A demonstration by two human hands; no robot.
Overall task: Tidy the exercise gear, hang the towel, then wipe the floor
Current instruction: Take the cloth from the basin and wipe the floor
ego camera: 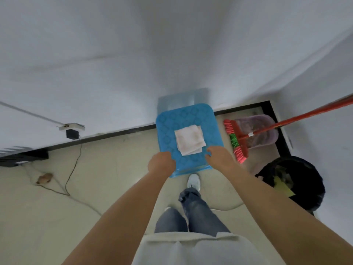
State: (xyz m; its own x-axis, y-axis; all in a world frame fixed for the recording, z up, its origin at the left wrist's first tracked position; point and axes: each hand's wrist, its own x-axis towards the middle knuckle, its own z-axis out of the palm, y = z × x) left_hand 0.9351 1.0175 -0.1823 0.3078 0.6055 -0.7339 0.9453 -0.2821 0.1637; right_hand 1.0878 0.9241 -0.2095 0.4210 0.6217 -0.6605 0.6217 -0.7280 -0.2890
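Floor (118, 169): both hands hold stool (172, 119).

A blue stool (189, 119) with an embossed ring pattern carries a white cloth (190, 139) (faintly stained); right of it, a red-handled broom (238, 142) has red-and-green bristles.

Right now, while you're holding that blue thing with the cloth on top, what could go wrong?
1. The folded white cloth lies loose on the blue stool, so tilting it might slide the cloth off.
2. Both the left hand and the right hand grip only the near edge, so the stool could tip away.
3. A thin cable trails across the floor to the left; a foot could catch it.
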